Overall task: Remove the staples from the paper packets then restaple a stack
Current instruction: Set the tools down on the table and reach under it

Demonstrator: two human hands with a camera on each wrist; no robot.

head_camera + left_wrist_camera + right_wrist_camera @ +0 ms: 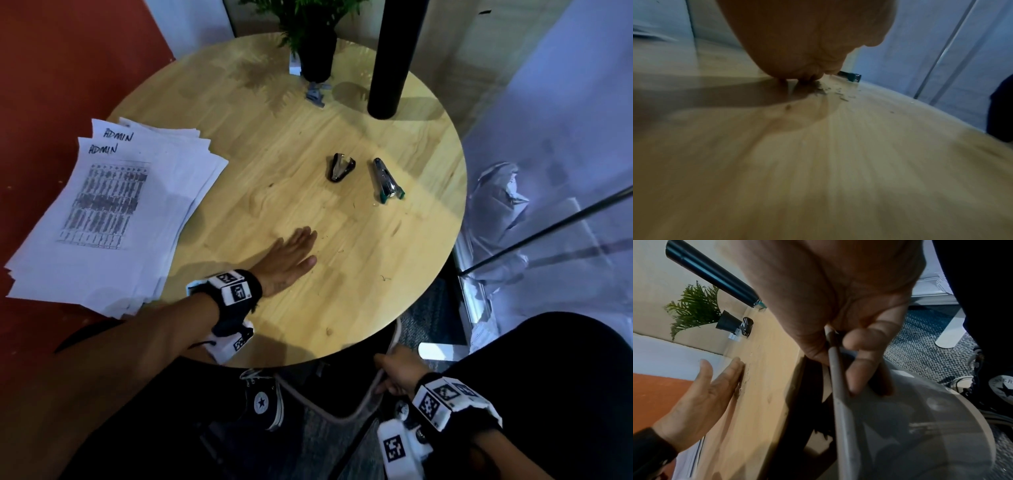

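My left hand (293, 255) lies flat on the round wooden table (342, 318), fingers straight and together. In the left wrist view its fingertips (807, 78) touch the wood beside several loose staples (824, 91). A black staple remover (340, 168) and a silver stapler (388, 183) lie beyond it, untouched. A fanned pile of printed paper packets (113, 212) overhangs the table's left side. My right hand (397, 377) is below the table's near edge and grips the rim of a round grey bin (840, 402). Its fingers (863, 369) curl over that rim.
A potted plant (317, 44) and a thick black pole (390, 58) stand at the table's far side. A few stray staples (385, 278) lie near the right edge. Black sneakers (263, 404) and carpet are under the table. White plastic bags (496, 205) sit to the right.
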